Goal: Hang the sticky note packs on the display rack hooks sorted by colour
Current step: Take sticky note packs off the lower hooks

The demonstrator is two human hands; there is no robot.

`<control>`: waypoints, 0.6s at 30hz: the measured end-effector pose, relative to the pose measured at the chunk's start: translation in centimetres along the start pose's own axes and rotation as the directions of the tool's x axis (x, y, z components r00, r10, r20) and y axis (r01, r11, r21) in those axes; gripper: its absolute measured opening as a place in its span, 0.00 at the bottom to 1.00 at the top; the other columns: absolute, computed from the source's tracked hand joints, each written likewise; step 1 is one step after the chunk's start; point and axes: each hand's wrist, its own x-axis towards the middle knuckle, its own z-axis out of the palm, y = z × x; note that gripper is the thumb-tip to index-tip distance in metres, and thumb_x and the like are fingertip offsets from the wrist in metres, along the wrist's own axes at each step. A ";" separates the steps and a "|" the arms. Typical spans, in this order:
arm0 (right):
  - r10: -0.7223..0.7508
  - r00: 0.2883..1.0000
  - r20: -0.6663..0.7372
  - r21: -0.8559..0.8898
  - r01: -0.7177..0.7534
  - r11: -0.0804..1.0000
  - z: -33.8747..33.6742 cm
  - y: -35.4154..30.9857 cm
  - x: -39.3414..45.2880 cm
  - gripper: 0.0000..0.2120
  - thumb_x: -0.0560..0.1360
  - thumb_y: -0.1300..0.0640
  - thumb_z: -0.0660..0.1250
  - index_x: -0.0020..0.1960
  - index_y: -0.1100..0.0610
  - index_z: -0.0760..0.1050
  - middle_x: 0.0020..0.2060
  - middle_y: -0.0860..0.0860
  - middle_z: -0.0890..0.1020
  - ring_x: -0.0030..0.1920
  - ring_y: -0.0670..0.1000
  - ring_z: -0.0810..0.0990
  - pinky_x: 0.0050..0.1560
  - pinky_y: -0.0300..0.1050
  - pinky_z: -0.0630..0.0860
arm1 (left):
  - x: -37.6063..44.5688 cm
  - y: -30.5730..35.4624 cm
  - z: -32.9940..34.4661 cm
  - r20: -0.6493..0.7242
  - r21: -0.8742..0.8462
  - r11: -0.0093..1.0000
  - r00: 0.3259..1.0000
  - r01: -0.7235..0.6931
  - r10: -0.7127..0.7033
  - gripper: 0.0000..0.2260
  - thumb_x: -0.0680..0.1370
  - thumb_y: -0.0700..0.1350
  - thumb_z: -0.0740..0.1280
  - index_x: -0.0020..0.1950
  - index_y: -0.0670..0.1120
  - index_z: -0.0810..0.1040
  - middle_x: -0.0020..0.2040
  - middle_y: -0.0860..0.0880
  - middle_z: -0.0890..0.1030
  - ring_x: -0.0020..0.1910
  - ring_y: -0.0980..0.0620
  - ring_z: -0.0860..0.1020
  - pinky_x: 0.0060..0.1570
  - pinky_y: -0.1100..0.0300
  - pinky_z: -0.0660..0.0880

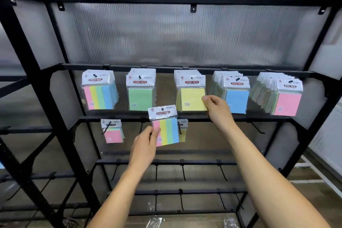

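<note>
My left hand (146, 144) pinches the lower left edge of a four-colour striped sticky note pack (165, 127), held in front of the second rail. My right hand (215, 106) pinches the lower right corner of the front yellow pack (192, 99) hanging on the top rail. Along that rail, from the left, hang striped packs (100, 94), green packs (140, 95), the yellow ones, blue packs (235, 98) and a thick bunch fronted by a pink pack (286, 101). On the second rail hang a pink pack (112, 132) and, partly hidden, a yellow pack (183, 129).
The black metal display rack (55, 102) has ribbed translucent back panels. Bare black hooks (259, 129) stick out of the second rail, and several more line the two lower rails (185, 163). Clear plastic bags (153, 222) lie on the floor below.
</note>
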 end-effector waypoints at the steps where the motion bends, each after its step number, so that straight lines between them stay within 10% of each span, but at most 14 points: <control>1: -0.002 1.000 -0.002 0.001 0.002 1.000 0.0 0.0 0.0 0.13 0.83 0.48 0.59 0.56 0.53 0.78 0.52 0.48 0.82 0.51 0.48 0.78 0.51 0.42 0.71 | 0.1 0.0 0.0 0.003 0.001 1.000 1.000 0.001 -0.001 0.13 0.83 0.52 0.58 0.40 0.49 0.71 0.38 0.55 0.79 0.35 0.57 0.74 0.33 0.60 0.66; 18: -0.016 0.999 -0.039 0.031 0.017 0.999 0.4 0.2 0.0 0.14 0.82 0.48 0.60 0.55 0.55 0.79 0.43 0.44 0.79 0.43 0.44 0.74 0.46 0.39 0.70 | 0.5 -1.0 -0.2 0.024 -0.012 1.000 1.000 -0.019 0.019 0.14 0.83 0.52 0.58 0.40 0.49 0.71 0.39 0.52 0.79 0.36 0.54 0.75 0.33 0.58 0.67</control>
